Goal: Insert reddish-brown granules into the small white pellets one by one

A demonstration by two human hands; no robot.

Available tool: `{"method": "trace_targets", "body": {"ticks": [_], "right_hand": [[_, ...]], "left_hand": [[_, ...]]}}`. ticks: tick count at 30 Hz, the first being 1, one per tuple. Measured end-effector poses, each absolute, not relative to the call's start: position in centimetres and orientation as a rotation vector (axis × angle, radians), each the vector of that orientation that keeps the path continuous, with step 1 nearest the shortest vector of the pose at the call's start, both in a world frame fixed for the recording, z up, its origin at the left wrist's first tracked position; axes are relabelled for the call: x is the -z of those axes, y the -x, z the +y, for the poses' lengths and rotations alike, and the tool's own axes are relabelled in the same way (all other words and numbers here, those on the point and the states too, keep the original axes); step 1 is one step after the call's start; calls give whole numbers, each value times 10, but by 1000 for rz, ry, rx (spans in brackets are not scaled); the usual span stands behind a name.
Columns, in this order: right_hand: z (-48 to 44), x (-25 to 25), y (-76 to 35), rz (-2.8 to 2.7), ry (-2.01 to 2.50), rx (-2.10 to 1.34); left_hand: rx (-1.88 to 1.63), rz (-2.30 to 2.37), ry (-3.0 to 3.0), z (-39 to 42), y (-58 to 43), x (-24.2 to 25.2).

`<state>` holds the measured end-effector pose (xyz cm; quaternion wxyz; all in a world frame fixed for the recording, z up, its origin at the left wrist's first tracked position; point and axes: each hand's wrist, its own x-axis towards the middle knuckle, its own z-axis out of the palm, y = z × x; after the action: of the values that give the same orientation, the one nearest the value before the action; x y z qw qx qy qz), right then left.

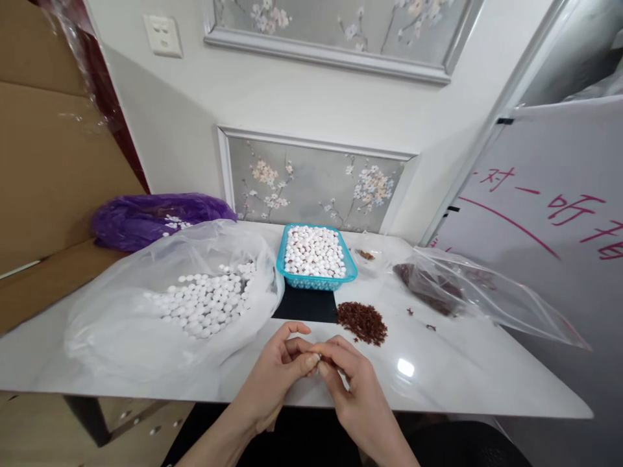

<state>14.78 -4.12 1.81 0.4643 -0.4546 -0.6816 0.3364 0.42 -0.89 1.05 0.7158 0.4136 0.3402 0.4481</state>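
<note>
Backdrop: pale wall [311, 97] with 2 framed floral panels [311, 181]; whiteboard [511, 143] with red writing, at right.
Table [467, 373]: glossy, white; black mat [306, 306] just in front of the blue basket [349, 277].
Left hand [272, 370]: narrowed to a pinch, thumb and forefinger on a small white piece [318, 357].
Right hand [355, 379]: likewise pinched, meeting the left at the same piece; cannot tell if also gripping something brown.
White piece: above the near table edge, mostly hidden by fingertips.
Handling: probably light, stiff and smooth, so apt to slip; likely best taken by the rim, with gentle pressure.
Blue basket, contents: many white pieces, with brown showing between.
Left clear bag [117, 340]: open, with loose white pieces inside.
Right clear bag [525, 308]: dark brown contents.
Brown pile [363, 323]: small pieces, loose on the table, near the right hand.
Purple bag [121, 227]: behind the left clear bag; contents not discernible.
</note>
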Motion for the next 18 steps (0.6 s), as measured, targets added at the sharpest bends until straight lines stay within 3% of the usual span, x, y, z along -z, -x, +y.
{"method": "trace_targets", "body": {"ticks": [5, 12, 18], "right_hand": [[-34, -26, -155, -1763, 1110, -818], [48, -53, -167, -1650, 1310, -217], [86, -83, -181, -1631, 1341, -130]], "left_hand": [[-1011, 724, -870, -8, -4, -9], [-1057, 771, -870, -9, -4, -4], [-1057, 718, -980, -10, -4, 9]]}}
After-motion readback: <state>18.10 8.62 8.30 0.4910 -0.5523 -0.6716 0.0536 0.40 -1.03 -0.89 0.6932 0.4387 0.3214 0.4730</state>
